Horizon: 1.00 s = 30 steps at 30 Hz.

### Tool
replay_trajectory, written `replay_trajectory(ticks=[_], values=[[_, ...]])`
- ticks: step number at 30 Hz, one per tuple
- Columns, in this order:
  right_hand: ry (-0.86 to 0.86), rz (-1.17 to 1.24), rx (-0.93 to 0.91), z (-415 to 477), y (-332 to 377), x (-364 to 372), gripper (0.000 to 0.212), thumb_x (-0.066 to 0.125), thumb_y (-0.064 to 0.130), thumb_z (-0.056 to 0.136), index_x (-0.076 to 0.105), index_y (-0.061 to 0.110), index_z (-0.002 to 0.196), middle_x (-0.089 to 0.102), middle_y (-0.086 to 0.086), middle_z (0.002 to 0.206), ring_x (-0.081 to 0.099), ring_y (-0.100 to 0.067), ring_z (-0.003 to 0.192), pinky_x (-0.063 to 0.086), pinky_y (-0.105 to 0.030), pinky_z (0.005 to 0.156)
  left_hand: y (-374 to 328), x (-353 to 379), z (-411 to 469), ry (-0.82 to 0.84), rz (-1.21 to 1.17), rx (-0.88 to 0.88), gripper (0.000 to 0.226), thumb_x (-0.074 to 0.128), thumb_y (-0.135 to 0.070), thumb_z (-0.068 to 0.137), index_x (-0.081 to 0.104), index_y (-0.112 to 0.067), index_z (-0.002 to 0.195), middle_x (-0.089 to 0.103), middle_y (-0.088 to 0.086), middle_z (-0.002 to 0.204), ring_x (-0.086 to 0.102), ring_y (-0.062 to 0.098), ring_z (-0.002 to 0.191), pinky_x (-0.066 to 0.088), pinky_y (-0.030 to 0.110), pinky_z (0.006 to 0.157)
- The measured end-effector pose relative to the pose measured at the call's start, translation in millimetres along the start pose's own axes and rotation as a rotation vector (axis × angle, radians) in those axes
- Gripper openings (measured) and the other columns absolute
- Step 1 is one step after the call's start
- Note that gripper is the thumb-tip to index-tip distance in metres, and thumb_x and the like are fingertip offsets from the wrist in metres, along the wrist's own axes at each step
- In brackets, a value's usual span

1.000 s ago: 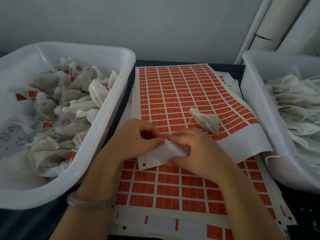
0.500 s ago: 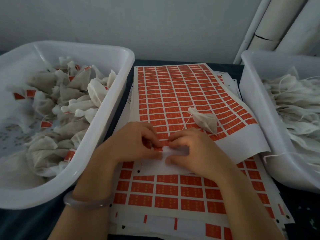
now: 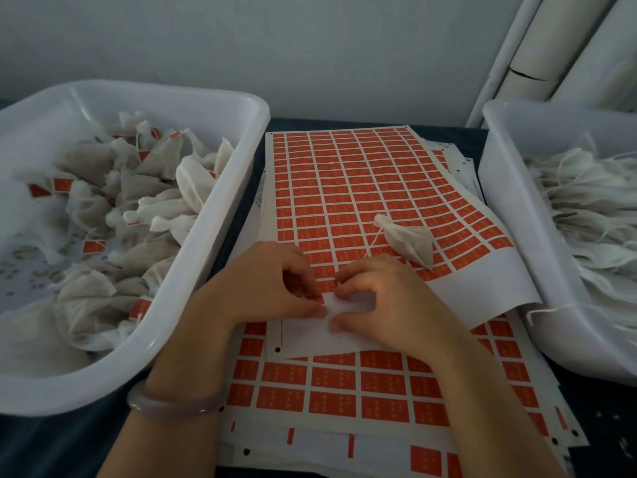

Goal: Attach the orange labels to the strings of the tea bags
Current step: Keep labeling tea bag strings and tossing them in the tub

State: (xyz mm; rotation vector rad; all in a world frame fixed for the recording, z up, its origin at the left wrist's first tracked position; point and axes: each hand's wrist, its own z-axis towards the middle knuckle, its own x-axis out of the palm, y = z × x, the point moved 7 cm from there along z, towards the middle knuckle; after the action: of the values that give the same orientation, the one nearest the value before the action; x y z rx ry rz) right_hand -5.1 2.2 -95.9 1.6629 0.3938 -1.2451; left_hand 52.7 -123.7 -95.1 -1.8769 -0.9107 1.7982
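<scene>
Pinching label sheet point(image 3: 344, 201) — left hand point(image 3: 262, 284), right hand point(image 3: 389, 305)

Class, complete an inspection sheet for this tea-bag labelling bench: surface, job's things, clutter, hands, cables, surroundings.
Surface: dark table, mostly covered by sheets and tubs.
Job's things: top label sheet, curled, lies on a stack of sheets; one tea bag lies on it, its string trailing toward the hands; left tub holds labelled bags; right tub holds bags with no labels showing.
Clutter: mostly stripped sheets at the near edge.
Hands: left hand and right hand both pinch the top label sheet's near edge; bracelet on left wrist.
Cables: nothing seen.
Surroundings: grey wall; white pipes at right.
</scene>
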Motion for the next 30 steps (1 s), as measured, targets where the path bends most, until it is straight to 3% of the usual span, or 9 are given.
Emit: replay_trajectory(ticks=[4, 9, 18, 25, 30], values=[[-0.001, -0.003, 0.0, 0.4, -0.3, 0.5, 0.042, 0.073, 0.049, 0.075, 0.068, 0.032, 0.112, 0.054, 0.02, 0.127, 0.035, 0.004, 0.11, 0.022, -0.021, 0.09, -2.4, -0.8, 0.8, -0.005, -0.03, 0.014, 0.011, 0.079, -0.033, 0.071, 0.071, -0.039, 0.067, 0.063, -0.024, 0.082, 0.06, -0.004, 0.078, 0.046, 0.011, 0.066], [0.009, 0.001, 0.006, 1.5, -0.7, 1.7, 0.04, 0.074, 0.048, 0.074, 0.068, 0.032, 0.111, 0.053, 0.021, 0.126, 0.035, 0.004, 0.11, 0.023, -0.022, 0.09, 4.1, 1.2, 4.0, 0.009, -0.068, -0.058, 0.01, 0.078, -0.031, 0.072, 0.072, -0.034, 0.064, 0.065, -0.021, 0.081, 0.061, -0.004, 0.077, 0.049, 0.018, 0.071], [0.036, 0.006, 0.021, 0.8, -0.7, 2.3, 0.041, 0.075, 0.046, 0.073, 0.068, 0.032, 0.111, 0.051, 0.021, 0.126, 0.035, 0.002, 0.111, 0.025, -0.023, 0.09, 6.3, 1.5, 4.6, -0.008, -0.039, -0.104, 0.012, 0.072, -0.032, 0.079, 0.069, -0.035, 0.067, 0.065, -0.017, 0.082, 0.06, -0.004, 0.078, 0.046, 0.016, 0.071], [0.054, 0.002, 0.028, 0.2, -0.4, 1.7, 0.043, 0.075, 0.048, 0.073, 0.066, 0.033, 0.113, 0.05, 0.02, 0.129, 0.038, -0.003, 0.119, 0.026, -0.024, 0.095, 2.7, 4.3, 2.2, 0.03, 0.0, -0.078, 0.012, 0.079, -0.037, 0.07, 0.068, -0.035, 0.07, 0.062, -0.019, 0.084, 0.057, -0.01, 0.08, 0.044, 0.014, 0.07], [0.053, -0.012, 0.022, 0.2, 0.3, 2.1, 0.043, 0.074, 0.049, 0.074, 0.066, 0.034, 0.113, 0.049, 0.021, 0.129, 0.037, -0.002, 0.118, 0.025, -0.023, 0.092, 1.8, 1.6, 1.9, -0.012, -0.009, -0.085, 0.01, 0.075, -0.031, 0.076, 0.068, -0.031, 0.07, 0.063, -0.017, 0.082, 0.061, -0.001, 0.079, 0.049, 0.02, 0.076]])
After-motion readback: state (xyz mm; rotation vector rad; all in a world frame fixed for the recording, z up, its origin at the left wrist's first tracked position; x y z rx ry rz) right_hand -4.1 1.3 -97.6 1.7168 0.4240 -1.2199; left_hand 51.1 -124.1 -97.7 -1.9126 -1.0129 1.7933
